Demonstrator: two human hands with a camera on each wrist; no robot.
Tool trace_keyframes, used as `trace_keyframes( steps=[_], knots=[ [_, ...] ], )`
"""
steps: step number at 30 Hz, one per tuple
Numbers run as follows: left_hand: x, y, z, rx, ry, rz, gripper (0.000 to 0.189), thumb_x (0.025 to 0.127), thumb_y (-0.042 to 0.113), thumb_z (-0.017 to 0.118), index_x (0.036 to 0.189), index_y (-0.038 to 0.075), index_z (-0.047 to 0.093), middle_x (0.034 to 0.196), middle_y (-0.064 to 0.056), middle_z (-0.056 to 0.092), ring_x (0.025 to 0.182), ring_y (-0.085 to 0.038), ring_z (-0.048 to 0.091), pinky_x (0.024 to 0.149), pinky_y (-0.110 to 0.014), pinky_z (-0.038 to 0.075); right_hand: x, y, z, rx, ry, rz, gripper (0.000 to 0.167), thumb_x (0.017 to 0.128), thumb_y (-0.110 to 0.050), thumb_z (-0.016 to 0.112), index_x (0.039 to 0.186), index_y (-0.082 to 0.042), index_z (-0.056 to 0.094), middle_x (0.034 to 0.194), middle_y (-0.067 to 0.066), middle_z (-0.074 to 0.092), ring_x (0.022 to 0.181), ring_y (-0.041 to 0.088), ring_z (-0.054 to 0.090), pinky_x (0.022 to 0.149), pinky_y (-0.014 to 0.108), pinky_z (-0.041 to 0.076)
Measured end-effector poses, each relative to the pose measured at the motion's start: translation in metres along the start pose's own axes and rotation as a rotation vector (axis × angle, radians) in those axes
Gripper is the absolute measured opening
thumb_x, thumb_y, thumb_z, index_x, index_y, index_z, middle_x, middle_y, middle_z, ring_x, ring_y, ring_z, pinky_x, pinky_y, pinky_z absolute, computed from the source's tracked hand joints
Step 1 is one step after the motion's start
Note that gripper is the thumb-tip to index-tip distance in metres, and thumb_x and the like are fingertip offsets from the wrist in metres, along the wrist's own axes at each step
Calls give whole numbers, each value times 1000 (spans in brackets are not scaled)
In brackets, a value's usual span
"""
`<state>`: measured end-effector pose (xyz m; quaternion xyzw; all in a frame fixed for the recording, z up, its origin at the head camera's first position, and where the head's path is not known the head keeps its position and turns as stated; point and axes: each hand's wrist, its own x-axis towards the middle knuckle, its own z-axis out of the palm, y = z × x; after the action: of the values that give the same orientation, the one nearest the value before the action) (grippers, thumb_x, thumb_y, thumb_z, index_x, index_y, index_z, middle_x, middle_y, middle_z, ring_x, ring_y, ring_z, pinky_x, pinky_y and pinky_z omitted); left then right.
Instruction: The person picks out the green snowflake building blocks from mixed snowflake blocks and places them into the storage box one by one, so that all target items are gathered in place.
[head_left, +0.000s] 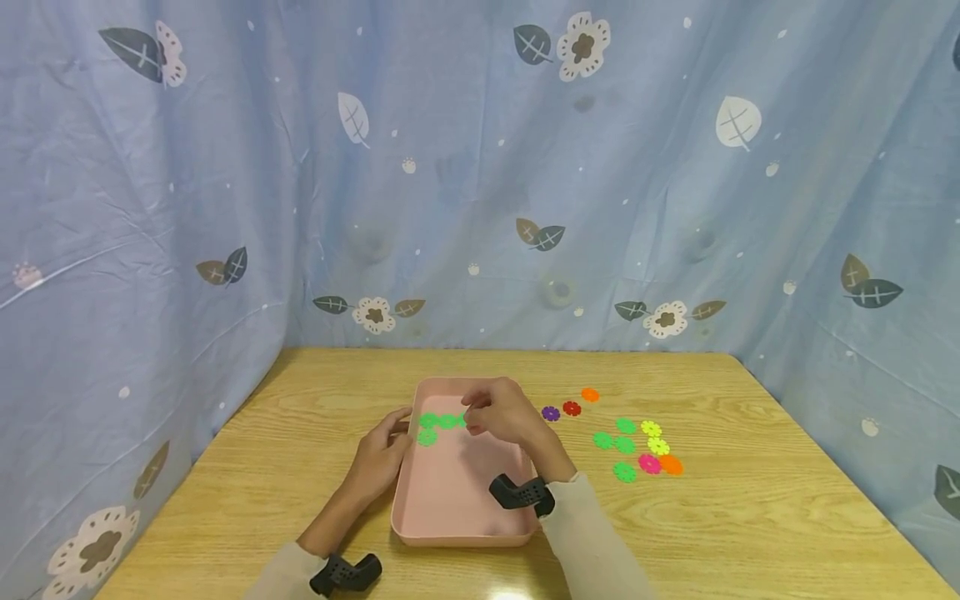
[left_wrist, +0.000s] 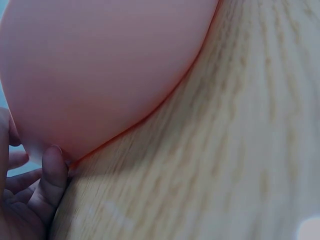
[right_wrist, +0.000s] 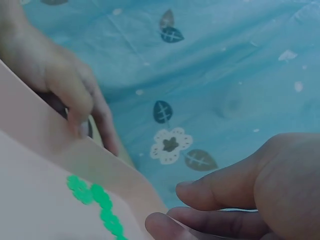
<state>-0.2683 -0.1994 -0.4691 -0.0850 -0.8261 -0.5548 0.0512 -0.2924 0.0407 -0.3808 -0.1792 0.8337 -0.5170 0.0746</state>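
In the head view a pink tray (head_left: 465,500) lies on the table with several green flower-shaped discs (head_left: 428,421) near its far left corner. In the right wrist view these green discs (right_wrist: 102,197) form a bent row along the tray wall. My right hand (head_left: 501,410) hovers over the far part of the tray, beside the row's right end. In its wrist view, the thumb and fingertips of my right hand (right_wrist: 235,195) stand apart with nothing between them. My left hand (head_left: 381,458) rests against the tray's left side, thumb and fingers outside the wall, fingertips at the rim.
Right of the tray lie loose flower-shaped discs: a purple disc (head_left: 551,413), a red disc (head_left: 572,408), an orange disc (head_left: 590,395), and farther right several green discs (head_left: 625,445), yellow discs (head_left: 651,428) and a pink disc (head_left: 649,464). A blue patterned curtain (head_left: 465,183) hangs behind the wooden table (head_left: 750,500).
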Motion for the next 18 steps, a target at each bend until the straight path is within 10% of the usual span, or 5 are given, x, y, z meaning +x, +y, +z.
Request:
trace_keyframes(
  steps=[18],
  knots=[
    [0, 1, -1, 6, 4, 8, 49, 103, 15, 49, 150, 8, 47, 132, -18, 63, 114, -33, 66, 91, -45, 58, -27, 21, -55, -69, 57, 59, 22, 92, 0, 67, 114, 4, 68, 94, 14, 71, 78, 29, 73, 76, 41, 62]
  ],
)
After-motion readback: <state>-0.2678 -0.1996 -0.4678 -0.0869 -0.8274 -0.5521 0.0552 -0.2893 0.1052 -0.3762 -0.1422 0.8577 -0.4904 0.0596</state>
